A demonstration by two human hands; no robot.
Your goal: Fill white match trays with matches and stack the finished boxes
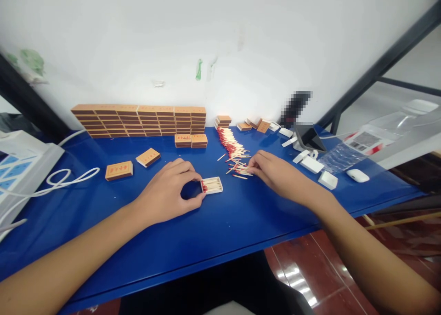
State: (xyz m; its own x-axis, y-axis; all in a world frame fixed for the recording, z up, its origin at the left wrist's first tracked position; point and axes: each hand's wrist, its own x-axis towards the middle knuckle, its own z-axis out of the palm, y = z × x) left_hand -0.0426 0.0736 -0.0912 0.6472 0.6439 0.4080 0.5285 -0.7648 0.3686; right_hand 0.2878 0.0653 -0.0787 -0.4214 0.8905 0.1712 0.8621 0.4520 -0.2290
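Observation:
My left hand [170, 191] rests on the blue table [213, 232], thumb and fingers pinching the left end of a small white matchbox tray [212, 185] filled with red-tipped matches. My right hand [275, 174] lies just right of it, fingers closed on loose matches at the near end of a pile of red-tipped matches [234, 151]. The pile stretches back toward the wall.
A long stack of orange matchboxes [141, 120] lines the wall, with loose boxes [119, 170] at the left. Empty white trays [312, 164] and a white earbud case [357, 175] lie at the right. White cables [65, 179] and a device sit far left.

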